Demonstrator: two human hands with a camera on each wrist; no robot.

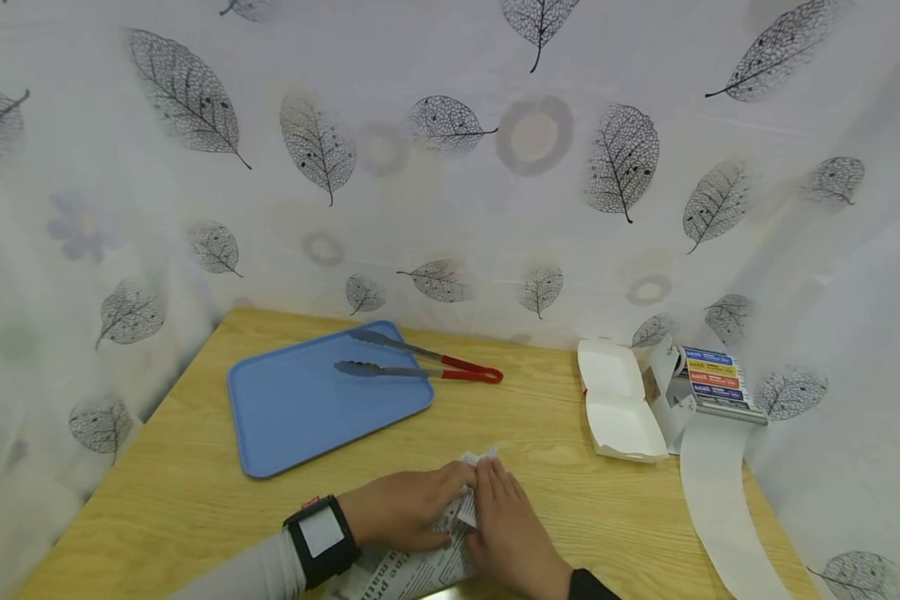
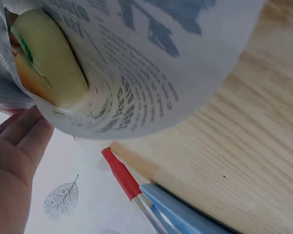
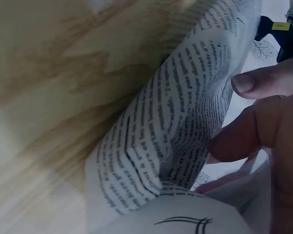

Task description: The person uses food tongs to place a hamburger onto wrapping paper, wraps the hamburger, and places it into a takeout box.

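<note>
Printed paper point(image 3: 156, 117), creased, curled (bun point(image 2: 53, 58) inside)

White printed paper point(image 2: 151, 73) carries grey-black newsprint lettering; the bun point(image 2: 61, 63) is pale yellow-tan, its filling point(image 2: 25, 47) apparently green and red, though shadowed; the tray point(image 1: 300, 417) is plain blue; tongs point(image 1: 405, 372) grey, red-handled; table point(image 1: 540, 417) yellow wood-grain; curtain point(image 1: 450, 217) white with black leaf skeletons.

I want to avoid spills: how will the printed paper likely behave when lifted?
The printed paper is probably floppy, as creases run through it in the right wrist view. Its edge looks thin, so it should crumple easily. A pale bun shows at an open side, so tilting might let it slip out.
</note>
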